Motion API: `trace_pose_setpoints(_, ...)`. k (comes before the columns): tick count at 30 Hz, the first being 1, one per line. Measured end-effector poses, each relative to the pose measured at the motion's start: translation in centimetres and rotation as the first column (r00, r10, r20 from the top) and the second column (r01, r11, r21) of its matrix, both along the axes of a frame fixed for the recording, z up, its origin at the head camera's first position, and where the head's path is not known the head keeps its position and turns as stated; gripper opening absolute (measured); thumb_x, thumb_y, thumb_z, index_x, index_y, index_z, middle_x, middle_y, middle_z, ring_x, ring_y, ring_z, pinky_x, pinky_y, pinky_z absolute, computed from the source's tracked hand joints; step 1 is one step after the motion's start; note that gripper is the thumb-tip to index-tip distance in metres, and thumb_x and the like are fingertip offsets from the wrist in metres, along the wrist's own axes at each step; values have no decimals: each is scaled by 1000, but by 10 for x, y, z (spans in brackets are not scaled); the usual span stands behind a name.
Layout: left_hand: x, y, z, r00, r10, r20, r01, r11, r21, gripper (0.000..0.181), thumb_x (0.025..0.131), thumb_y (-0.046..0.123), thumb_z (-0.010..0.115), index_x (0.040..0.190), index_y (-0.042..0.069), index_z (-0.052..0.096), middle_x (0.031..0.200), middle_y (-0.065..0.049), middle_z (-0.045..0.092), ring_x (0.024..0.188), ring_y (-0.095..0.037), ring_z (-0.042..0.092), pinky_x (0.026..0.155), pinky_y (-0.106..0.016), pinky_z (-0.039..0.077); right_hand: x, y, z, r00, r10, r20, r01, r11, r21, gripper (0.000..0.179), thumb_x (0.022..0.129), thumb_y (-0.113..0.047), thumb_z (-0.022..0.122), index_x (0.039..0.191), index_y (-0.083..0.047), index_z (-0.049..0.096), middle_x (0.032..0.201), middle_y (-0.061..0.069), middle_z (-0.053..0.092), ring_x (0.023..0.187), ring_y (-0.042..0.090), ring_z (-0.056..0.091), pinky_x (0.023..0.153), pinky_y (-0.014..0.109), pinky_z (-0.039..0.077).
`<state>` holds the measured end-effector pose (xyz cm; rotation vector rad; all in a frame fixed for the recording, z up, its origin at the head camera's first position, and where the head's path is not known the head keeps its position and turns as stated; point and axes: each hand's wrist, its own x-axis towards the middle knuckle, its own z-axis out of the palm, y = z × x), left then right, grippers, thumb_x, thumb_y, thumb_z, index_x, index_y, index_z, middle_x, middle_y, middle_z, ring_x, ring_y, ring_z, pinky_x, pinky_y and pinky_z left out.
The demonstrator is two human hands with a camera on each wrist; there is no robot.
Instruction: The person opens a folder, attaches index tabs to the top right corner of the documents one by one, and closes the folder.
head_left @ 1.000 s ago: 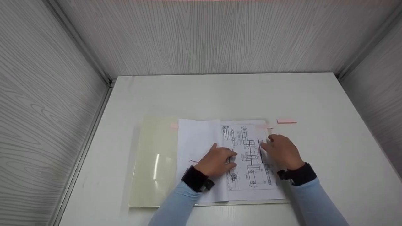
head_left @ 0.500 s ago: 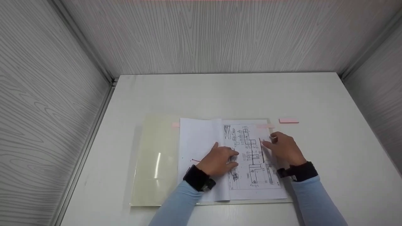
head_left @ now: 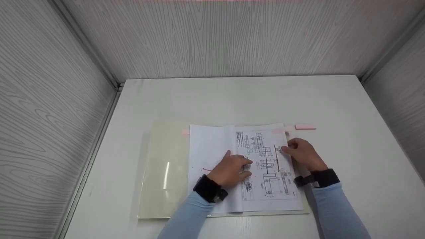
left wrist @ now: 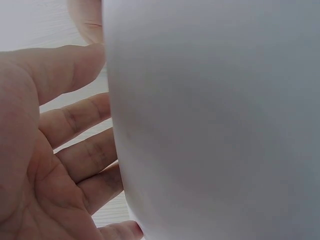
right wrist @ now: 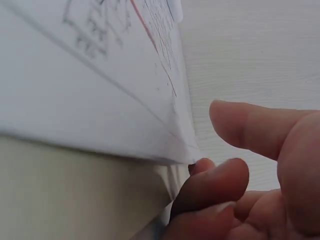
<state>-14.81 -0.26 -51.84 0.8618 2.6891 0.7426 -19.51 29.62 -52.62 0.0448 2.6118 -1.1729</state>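
A stapled or bound set of sheets lies open on a pale yellow folder [head_left: 159,156]. Blank white backs of turned sheets [head_left: 209,142] are on the left; a sheet with a technical drawing [head_left: 262,186] is on the right. My left hand [head_left: 229,170] rests across the fold, thumb and fingers spread; in the left wrist view its fingers [left wrist: 90,155] meet a bulging white sheet. At the drawing's right edge is my right hand [head_left: 303,154]. In the right wrist view its curled fingers [right wrist: 215,185] catch the lifted sheet edge, while the thumb stands apart from it.
Beyond the right hand lies a pink sticky-note pad [head_left: 305,126]. Pink tabs mark the drawing sheet's top right [head_left: 278,130] and the left part [head_left: 185,132]. Wood-grain panels [head_left: 212,39] enclose the white table [head_left: 215,99] at the back and sides.
My right hand has moved slightly right and up, and the drawing sheet's upper right edge has lifted, showing a pale tab beside it. My left hand stays in place on the fold.
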Motion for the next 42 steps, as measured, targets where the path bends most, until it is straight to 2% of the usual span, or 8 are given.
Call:
trace_pose_setpoints(4,0,0,0,1000,3,-5,-3,1000,1,39,91,37,65,126,19,64,124,6,62,122,-12,52,115,-51,12,0,-1,2,1000,1,-14,-1,1000,17,34,93,-36,62,98,-2,59,81,9,54,71,24,52,60,31,41)
trace_pose_setpoints(7,1,0,0,1000,-1,-10,1,1000,-2,39,91,36,65,126,19,64,124,6,62,122,-11,51,115,-51,13,1,0,1,1000,-12,-9,13,1000,27,31,93,-33,63,93,-3,62,78,8,55,70,23,52,59,31,41)
trace_pose_setpoints(19,1,-1,0,1000,-10,-14,10,1000,6,39,91,35,66,126,19,64,123,7,63,121,-10,52,114,-52,13,2,0,1,998,-56,-5,56,997,52,26,89,-30,68,94,-4,69,81,9,61,71,24,55,59,32,44)
trace_pose_setpoints(31,2,-1,0,1000,-10,-19,10,1000,1,39,89,36,67,125,20,65,124,7,62,122,-11,52,114,-52,13,3,0,5,998,-48,-32,51,996,75,23,89,-28,67,93,-6,71,80,9,63,70,24,55,58,31,43)
trace_pose_setpoints(36,2,-1,0,1000,-17,-25,17,1000,-3,39,90,36,67,125,19,65,124,7,62,122,-11,52,114,-53,13,4,-1,9,995,-42,-89,50,994,96,24,87,-26,70,96,-4,67,80,9,62,69,23,56,59,31,44)
trace_pose_setpoints(42,1,-1,-3,1000,-16,-24,16,1000,0,39,90,37,66,125,19,65,124,7,62,123,-11,51,114,-52,13,6,-3,11,989,-39,-139,56,991,121,20,86,-25,71,88,-7,63,73,8,59,66,23,55,57,32,43)
